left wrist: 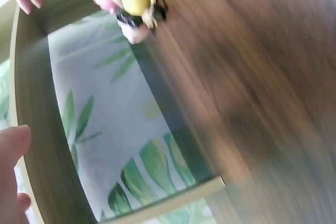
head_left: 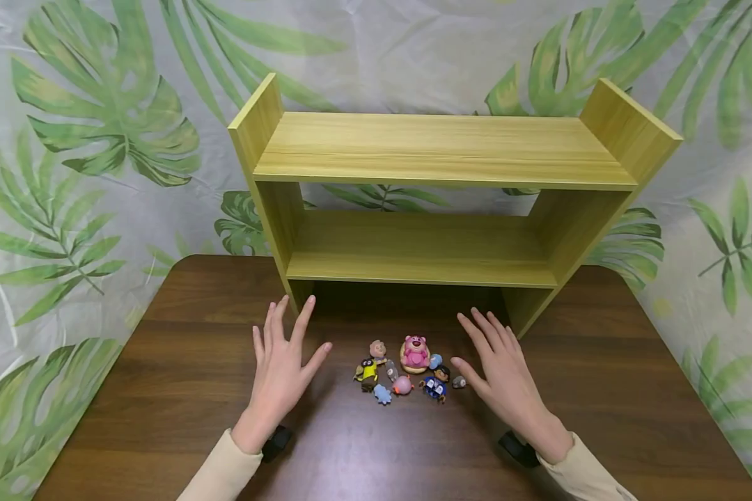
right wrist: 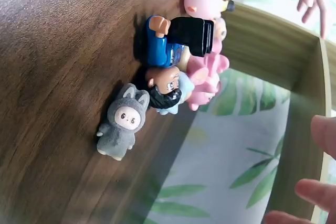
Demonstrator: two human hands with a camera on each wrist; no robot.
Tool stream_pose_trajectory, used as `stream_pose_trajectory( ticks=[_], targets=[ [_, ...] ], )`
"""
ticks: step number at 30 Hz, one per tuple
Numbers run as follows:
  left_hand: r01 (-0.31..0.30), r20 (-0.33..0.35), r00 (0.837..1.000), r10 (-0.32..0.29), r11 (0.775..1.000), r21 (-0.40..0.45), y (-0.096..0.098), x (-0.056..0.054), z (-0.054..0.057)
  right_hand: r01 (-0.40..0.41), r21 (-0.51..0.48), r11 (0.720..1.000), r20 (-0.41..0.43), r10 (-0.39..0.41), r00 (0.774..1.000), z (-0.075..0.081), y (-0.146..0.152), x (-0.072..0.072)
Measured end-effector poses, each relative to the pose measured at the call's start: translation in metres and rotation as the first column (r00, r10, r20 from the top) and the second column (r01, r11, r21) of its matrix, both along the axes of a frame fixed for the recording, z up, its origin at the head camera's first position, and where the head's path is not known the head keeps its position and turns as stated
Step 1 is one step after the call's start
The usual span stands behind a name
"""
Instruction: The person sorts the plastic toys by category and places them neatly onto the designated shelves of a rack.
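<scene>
My left hand (head_left: 283,372) hovers left of a cluster of small toy figures, fingers spread and holding nothing. On the other side my right hand (head_left: 500,376) is likewise spread with nothing in it, its thumb near a small grey figure with rabbit-like ears (right wrist: 123,124). A pink bear figure (head_left: 416,353) tops the cluster. Around it lie a dark-haired figure in blue (head_left: 436,384), a yellow and black figure (head_left: 368,374), a round pink toy (head_left: 402,385), a light-blue piece (head_left: 382,394) and several others.
Behind the figures stands a light wooden shelf unit (head_left: 413,271) with two boards and raised side panels. It rests on a dark brown wooden table (head_left: 351,452). A leaf-patterned cloth (head_left: 119,132) hangs at the back and sides.
</scene>
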State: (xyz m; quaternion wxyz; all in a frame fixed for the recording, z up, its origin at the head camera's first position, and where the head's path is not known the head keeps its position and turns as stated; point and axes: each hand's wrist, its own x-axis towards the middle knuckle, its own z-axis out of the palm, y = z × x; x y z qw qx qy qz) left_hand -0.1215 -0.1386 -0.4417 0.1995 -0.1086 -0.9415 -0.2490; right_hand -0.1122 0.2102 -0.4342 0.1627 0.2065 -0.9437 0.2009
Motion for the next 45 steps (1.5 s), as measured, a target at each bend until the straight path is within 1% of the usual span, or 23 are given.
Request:
stream_pose_trajectory(
  ticks=[3, 6, 9, 11, 16, 21, 25, 32, 36, 38, 45],
  targets=[
    [-0.001, -0.055, 0.998, 0.004, 0.999, 0.038, -0.007, -0.006, 0.000, -0.031, -0.017, 0.999, -0.003, 0.031, 1.000, -0.001, -0.002, -0.001],
    [0.020, -0.123, 0.992, -0.009, 0.996, 0.082, -0.014, -0.014, -0.001, -0.071, -0.031, 0.997, -0.023, 0.070, 0.997, -0.003, -0.004, -0.002],
    [0.064, -0.185, 0.982, -0.041, 0.991, 0.121, -0.021, -0.023, -0.001, -0.116, -0.041, 0.992, -0.049, 0.114, 0.992, -0.007, -0.005, -0.001],
    [0.093, -0.205, 0.977, -0.062, 0.985, 0.144, -0.025, -0.028, -0.001, -0.138, -0.046, 0.989, -0.052, 0.135, 0.989, -0.009, -0.006, 0.000],
    [0.143, -0.210, 0.972, -0.102, 0.971, 0.191, -0.032, -0.039, -0.001, -0.159, -0.030, 0.987, 0.006, 0.159, 0.987, -0.016, -0.009, 0.004],
    [0.170, -0.213, 0.969, -0.127, 0.965, 0.200, -0.034, -0.046, -0.003, -0.179, 0.012, 0.984, 0.060, 0.178, 0.982, -0.022, -0.010, 0.006],
    [0.168, -0.208, 0.970, -0.125, 0.965, 0.200, -0.034, -0.050, -0.004, -0.174, 0.038, 0.984, 0.096, 0.170, 0.981, -0.025, -0.012, 0.008],
    [0.145, -0.187, 0.977, -0.107, 0.968, 0.204, -0.032, -0.057, -0.004, -0.161, 0.047, 0.986, 0.119, 0.155, 0.981, -0.031, -0.013, 0.009],
    [0.141, -0.171, 0.980, -0.105, 0.965, 0.219, -0.031, -0.059, -0.005, -0.158, 0.055, 0.986, 0.135, 0.150, 0.979, -0.035, -0.014, 0.008],
    [0.143, -0.171, 0.980, -0.106, 0.964, 0.226, -0.030, -0.061, -0.007, -0.157, 0.061, 0.986, 0.143, 0.147, 0.979, -0.037, -0.014, 0.007],
    [0.159, -0.199, 0.973, -0.114, 0.962, 0.224, -0.029, -0.067, -0.013, -0.159, 0.038, 0.986, 0.155, 0.152, 0.976, -0.040, -0.014, 0.005]
  ],
)
